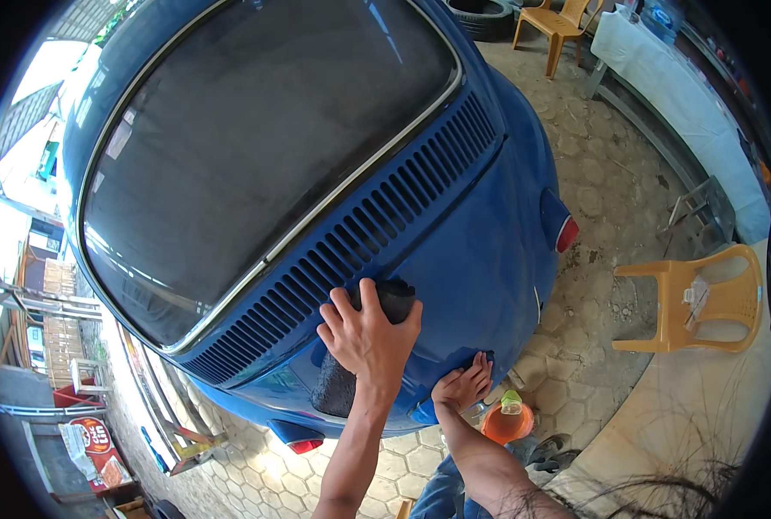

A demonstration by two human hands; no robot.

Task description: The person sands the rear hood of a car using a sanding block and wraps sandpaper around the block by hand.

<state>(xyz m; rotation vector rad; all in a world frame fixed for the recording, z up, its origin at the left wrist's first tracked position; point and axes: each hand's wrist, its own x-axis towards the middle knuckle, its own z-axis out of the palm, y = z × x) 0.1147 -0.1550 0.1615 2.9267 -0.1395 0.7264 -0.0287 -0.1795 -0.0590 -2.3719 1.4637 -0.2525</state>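
My left hand (373, 334) grips a black, soft-looking cloth or sponge (336, 386) against the rear lid of a blue car (482, 240). Part of this dark piece shows above my fingers, and more hangs below beside my wrist. It lies just under the row of black vent slots (353, 240). Lower and to the right, my right hand (466, 383) rests on the blue bodywork with its fingers stretched out. A dark patch shows at those fingertips; whether it is shadow or an object I cannot tell. The car's dark rear window (262, 143) fills the upper left.
An orange bucket (508, 422) with a pale green item at its rim stands below my right hand. Yellow plastic chairs (667, 308) stand right and at the back. A long table with a pale cover (696, 97) lines the right. Red tail lamps (567, 235) project from the car.
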